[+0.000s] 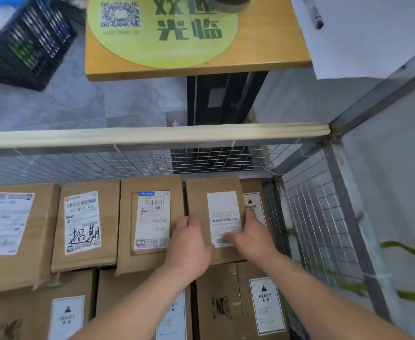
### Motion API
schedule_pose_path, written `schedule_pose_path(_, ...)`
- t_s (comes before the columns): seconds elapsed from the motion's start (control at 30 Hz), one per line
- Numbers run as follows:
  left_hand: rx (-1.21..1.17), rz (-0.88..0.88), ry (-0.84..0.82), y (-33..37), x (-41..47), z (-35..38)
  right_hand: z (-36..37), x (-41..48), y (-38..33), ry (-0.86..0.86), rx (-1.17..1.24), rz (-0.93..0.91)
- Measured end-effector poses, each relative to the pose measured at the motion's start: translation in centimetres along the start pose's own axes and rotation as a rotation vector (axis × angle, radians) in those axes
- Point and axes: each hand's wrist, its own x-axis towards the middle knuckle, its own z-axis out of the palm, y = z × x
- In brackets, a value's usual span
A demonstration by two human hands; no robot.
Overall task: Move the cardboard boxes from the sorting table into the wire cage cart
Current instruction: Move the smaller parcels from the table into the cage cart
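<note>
the fingers [184, 223] of the left hand [189, 244] are curled over the left edge of a cardboard box [199, 200], their tips dipping into the dark slit between it and the neighbouring box [128, 217]. the right hand [253, 235] grips the opposite edge, forefinger stretched along it and thumb laid across the lower part of the white shipping label [222, 209]. so both hands have hold of this one box, and neither is spread wide. the likeliest trouble sits in that slit: if the box is pushed left before the fingers come out, they could get nipped between the two cartons. on the right, the box lies over a lower box [256, 207] marked heavy and seems to overhang it, so letting go unevenly might leave it tilted or let it slide toward the mesh wall of the wire cage cart [309, 212]. the box itself is plain brown, flat-topped, apparently undamaged, label face up with barcodes partly blurred. it is already inside the cart, at the right end of the back row, close under the padded top rail [152, 136].
</note>
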Motion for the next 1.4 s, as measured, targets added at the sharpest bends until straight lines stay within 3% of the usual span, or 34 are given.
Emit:
schedule_pose_path(0.37, 0.030, 0.025, -0.005, -2.1, 0.1, -0.4, 2.2, 0.4, -0.7, 0.039, -0.057, -0.039)
schedule_pose_path(0.63, 0.051, 0.062, -0.016, -2.3, 0.1, -0.7, 1.3, 0.3, -1.0, -0.042, -0.193, -0.045)
schedule_pose_path(0.8, 0.135, 0.081, -0.023, -2.4, -1.2, -2.6, 0.4, -1.7, -1.6, 0.061, -0.286, -0.088)
schedule_pose_path(1.03, 0.249, 0.166, -0.013, -0.8, -5.6, -8.3, -2.2, -7.8, -4.7, 0.128, -0.316, -0.151)
schedule_pose_path(1.4, 0.387, 0.455, 0.106, 5.2, -17.8, -20.8, -9.3, -24.7, -14.4, 0.388, -0.355, -0.208)
